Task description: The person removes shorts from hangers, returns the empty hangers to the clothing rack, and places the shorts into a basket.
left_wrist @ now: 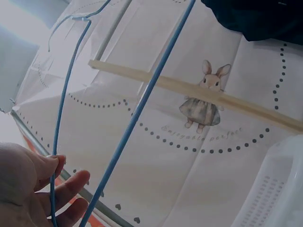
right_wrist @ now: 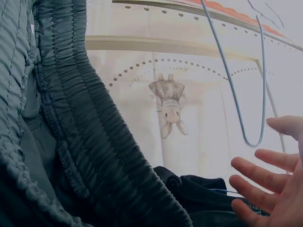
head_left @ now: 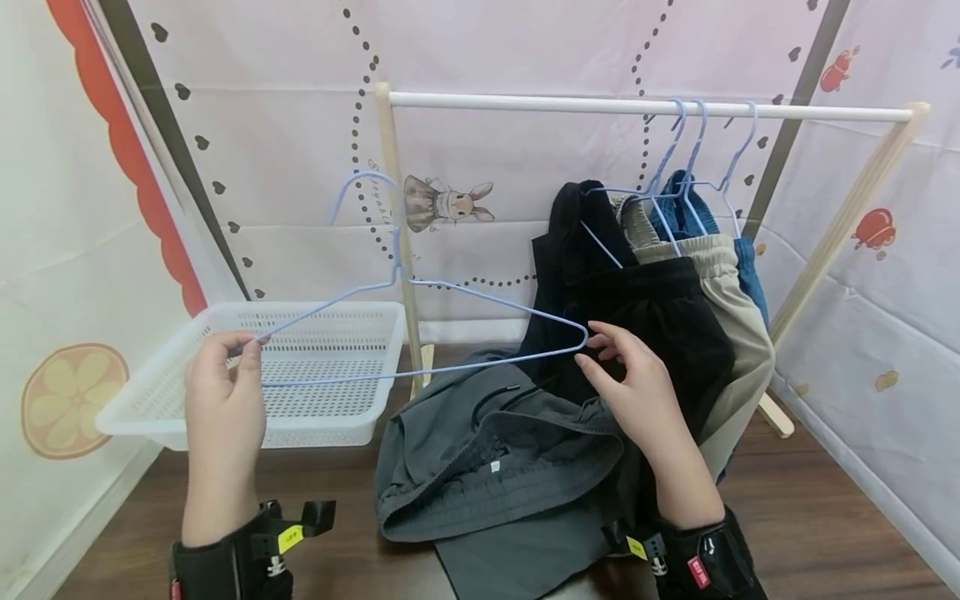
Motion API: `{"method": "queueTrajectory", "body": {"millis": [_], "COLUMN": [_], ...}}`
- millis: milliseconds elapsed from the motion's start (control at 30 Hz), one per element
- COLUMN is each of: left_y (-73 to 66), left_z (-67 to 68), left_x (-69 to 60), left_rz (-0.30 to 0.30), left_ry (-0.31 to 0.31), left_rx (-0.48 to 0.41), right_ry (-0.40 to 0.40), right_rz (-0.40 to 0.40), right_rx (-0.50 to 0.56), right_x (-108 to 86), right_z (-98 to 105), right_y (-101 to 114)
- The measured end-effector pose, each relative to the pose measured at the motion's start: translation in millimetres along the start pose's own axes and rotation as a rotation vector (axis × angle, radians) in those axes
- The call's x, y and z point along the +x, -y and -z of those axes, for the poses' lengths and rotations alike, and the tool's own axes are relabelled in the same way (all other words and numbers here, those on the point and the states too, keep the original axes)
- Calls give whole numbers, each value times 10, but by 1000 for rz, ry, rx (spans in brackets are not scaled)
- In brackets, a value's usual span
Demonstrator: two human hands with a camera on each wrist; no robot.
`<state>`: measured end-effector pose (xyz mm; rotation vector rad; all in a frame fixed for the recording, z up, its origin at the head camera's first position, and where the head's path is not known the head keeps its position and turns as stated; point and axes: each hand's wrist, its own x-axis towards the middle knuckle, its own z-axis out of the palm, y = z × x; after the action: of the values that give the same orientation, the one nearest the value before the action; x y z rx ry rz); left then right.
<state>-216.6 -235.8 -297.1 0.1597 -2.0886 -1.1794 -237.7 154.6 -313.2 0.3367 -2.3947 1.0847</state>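
Note:
A blue wire hanger (head_left: 450, 367) is held up in front of the rack, its hook at the top left. My left hand (head_left: 225, 408) pinches its left corner between thumb and fingers; the left wrist view shows the thumb and a finger on the wire (left_wrist: 57, 123). Close to the hanger's right corner, my right hand (head_left: 637, 383) has its fingers spread; in the right wrist view they stand apart from the wire (right_wrist: 232, 85). Below lies a pair of dark grey trousers (head_left: 427, 458) with an elastic waistband (right_wrist: 99, 123) and a drawstring.
A white rail (head_left: 525, 102) on wooden legs spans the back. Black trousers (head_left: 637, 292), beige trousers (head_left: 723, 275) and a blue garment (head_left: 750, 275) hang from blue hangers at its right. A white perforated basket (head_left: 386, 350) stands left on the wooden floor (head_left: 352, 517).

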Motion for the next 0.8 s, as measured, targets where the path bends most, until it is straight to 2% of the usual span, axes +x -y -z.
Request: {"method": "queueTrajectory", "body": {"millis": [133, 333, 433, 633, 800], "left_y": [-27, -102, -131, -146, -157], "left_z": [-54, -138, -171, -192, -204], "left_x": [-24, -69, -81, -100, -121], "left_rz": [-62, -89, -95, -103, -139], "left_ry": [46, 126, 136, 128, 163], "left_rx": [-5, -10, -25, -18, -7], "right_ry": [45, 61, 67, 145, 107], "right_rz": [34, 98, 136, 184, 203], "right_rx": [10, 52, 106, 222, 254], "right_x": [-24, -50, -56, -54, -91], "right_z": [-12, 11, 50, 142, 253], "right_y": [13, 20, 16, 4, 15]}}
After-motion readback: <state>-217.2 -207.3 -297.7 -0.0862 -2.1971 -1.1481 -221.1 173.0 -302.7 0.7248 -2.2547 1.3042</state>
